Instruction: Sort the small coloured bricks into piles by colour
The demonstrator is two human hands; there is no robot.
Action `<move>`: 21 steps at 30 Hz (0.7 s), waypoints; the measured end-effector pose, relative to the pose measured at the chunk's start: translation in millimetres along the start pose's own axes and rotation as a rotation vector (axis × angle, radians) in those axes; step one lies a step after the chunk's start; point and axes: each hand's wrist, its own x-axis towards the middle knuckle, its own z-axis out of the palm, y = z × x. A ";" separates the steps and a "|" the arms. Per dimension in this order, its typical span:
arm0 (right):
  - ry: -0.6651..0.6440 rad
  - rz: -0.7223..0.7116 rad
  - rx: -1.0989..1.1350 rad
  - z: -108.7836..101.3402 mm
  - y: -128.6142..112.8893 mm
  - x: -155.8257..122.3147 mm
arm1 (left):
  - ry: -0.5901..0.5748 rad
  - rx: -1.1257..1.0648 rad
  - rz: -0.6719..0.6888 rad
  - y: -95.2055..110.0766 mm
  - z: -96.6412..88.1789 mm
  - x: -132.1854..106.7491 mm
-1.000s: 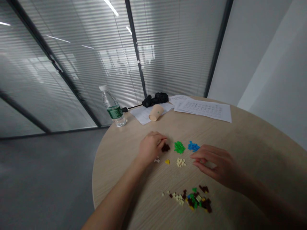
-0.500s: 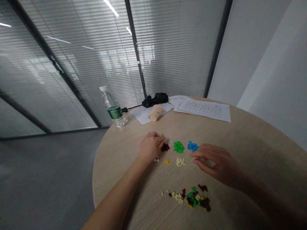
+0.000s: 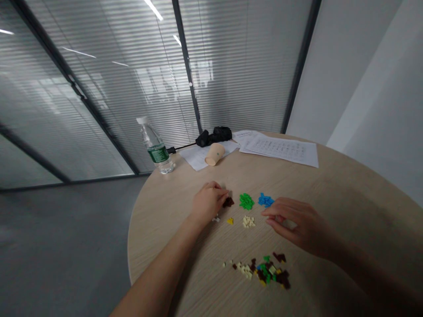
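My left hand (image 3: 209, 201) is at the dark brown brick pile (image 3: 228, 202), its fingers pressed together and partly covering it. Whatever those fingertips hold is too small to make out. Small white bricks (image 3: 216, 218) lie just below that hand, with a few yellow bricks (image 3: 230, 221) to their right. My right hand (image 3: 294, 222) hovers at the right, thumb and fingers apart with nothing visible between them. Nearest to it are the blue bricks (image 3: 265, 200) and the cream bricks (image 3: 249, 221). Between the two hands sits a green brick pile (image 3: 246, 201).
Closer to me lies a mixed heap of small bricks (image 3: 269, 270). Toward the back stand a water bottle (image 3: 158, 152) and, on its side, a paper cup (image 3: 215, 154). Printed sheets (image 3: 280, 149) and a black bundle (image 3: 214, 136) lie by the glass wall of the round table (image 3: 158, 220).
Both hands stay almost where they were; the left one remains at the brown pile. The whole view has shifted very slightly.
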 end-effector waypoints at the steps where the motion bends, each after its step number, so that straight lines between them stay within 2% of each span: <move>1: -0.007 -0.001 0.005 0.1 0.4 -0.1 | 0.007 -0.004 0.001 0.3 -0.4 0.0; 6: -0.085 -0.011 0.082 0.0 -2.7 0.9 | 0.062 -0.072 -0.037 6.3 -6.6 -1.6; 15: -0.397 -0.010 0.241 7.2 -18.8 -2.0 | 0.105 -0.198 0.018 22.6 -15.8 -7.1; 21: -0.446 0.015 0.271 10.3 -13.4 -7.4 | 0.111 -0.215 0.037 24.8 -16.2 -8.0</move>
